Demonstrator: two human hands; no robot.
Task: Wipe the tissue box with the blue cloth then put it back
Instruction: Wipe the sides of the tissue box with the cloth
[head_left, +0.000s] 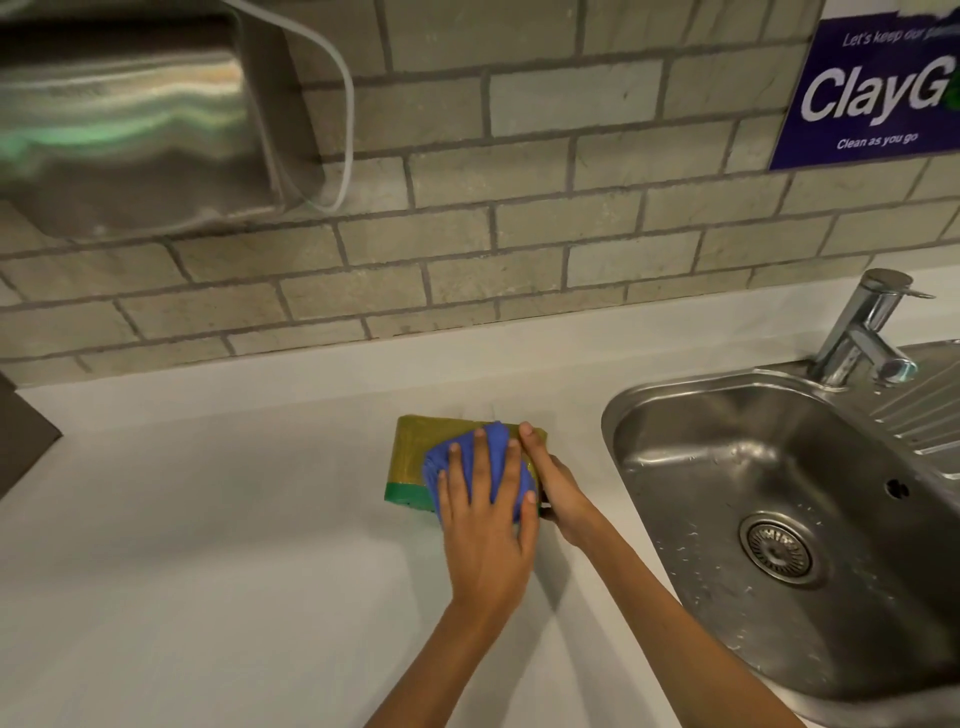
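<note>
The left hand (485, 525) lies flat and palm-down with its fingers spread wide, pressing the blue cloth (480, 467) onto the top of the tissue box (415, 460); it grips nothing, only bears down on the fabric. The right hand (553, 486) is closed along the box's right edge, fingers together and pointing away, steadying it. The tissue box sits on the white counter (234, 519), just left of the sink (753, 467) and well short of the wall. It is a flat rectangular pack, dull yellow-olive on top with a bright green band along its near edge, and its surface has a slight plastic sheen. The cloth is soft and bunched into folds under the fingers. The counter is smooth and matte. The sink is a rounded basin of brushed stainless steel, speckled with water drops, with a chrome tap (865, 332) at its far right. Behind runs a wall of rough grey-beige brick tiles (519, 223).
</note>
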